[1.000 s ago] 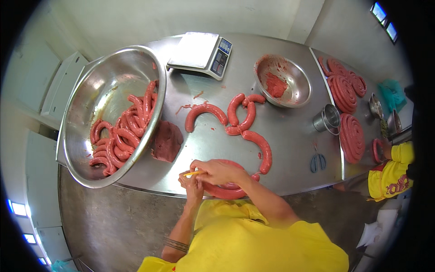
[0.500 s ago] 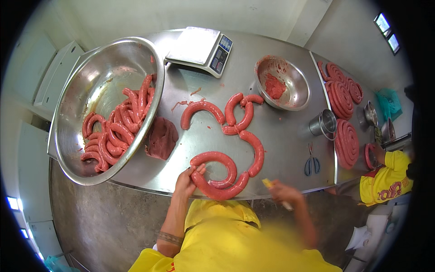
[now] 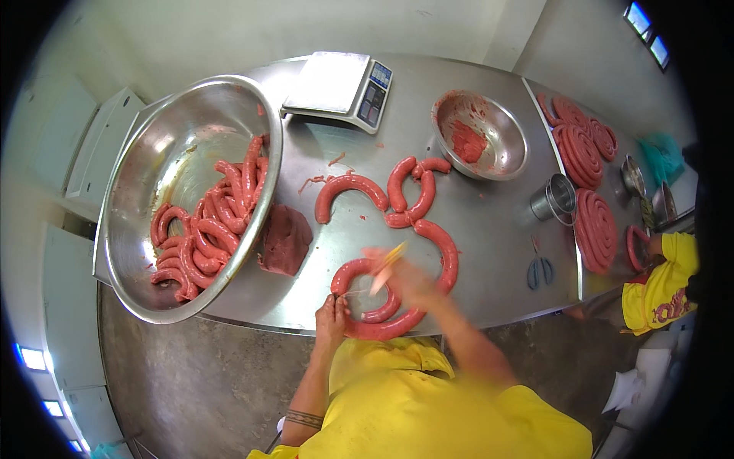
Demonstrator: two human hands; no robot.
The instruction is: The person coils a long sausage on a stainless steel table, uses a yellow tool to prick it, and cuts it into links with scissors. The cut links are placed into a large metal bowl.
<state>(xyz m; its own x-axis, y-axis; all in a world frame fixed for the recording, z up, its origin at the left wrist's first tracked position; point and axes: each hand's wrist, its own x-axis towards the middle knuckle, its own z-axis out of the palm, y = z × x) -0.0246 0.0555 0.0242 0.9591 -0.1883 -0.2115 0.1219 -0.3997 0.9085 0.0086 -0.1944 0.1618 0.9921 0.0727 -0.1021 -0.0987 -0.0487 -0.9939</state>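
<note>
A rope of raw pink sausage (image 3: 449,260) curves over the steel table and loops at its near edge. At the left of this loop my left hand (image 3: 331,316) pinches the sausage between two links. My right hand (image 3: 413,284), blurred by motion, is above the loop, closed on a slim yellow-and-white thing (image 3: 394,255) whose kind I cannot make out. A thin white string (image 3: 356,291) stretches from the left fingers toward the right hand. Beyond the loop lie a single curved sausage (image 3: 348,183) and shorter joined links (image 3: 399,183).
A large steel basin (image 3: 145,298) of sausages stands left, beside a dark red meat lump (image 3: 286,241). A scale (image 3: 329,84), a meat-smeared bowl (image 3: 505,149), a metal cup (image 3: 547,205) and scissors (image 3: 540,273) are around. Coiled sausage (image 3: 595,229) and a co-worker (image 3: 661,287) are at right.
My right hand has swung left and up from beyond the table's near edge to over the loop, carrying the yellow-and-white thing. The left hand stays at the sausage, its fingers now closed tighter.
</note>
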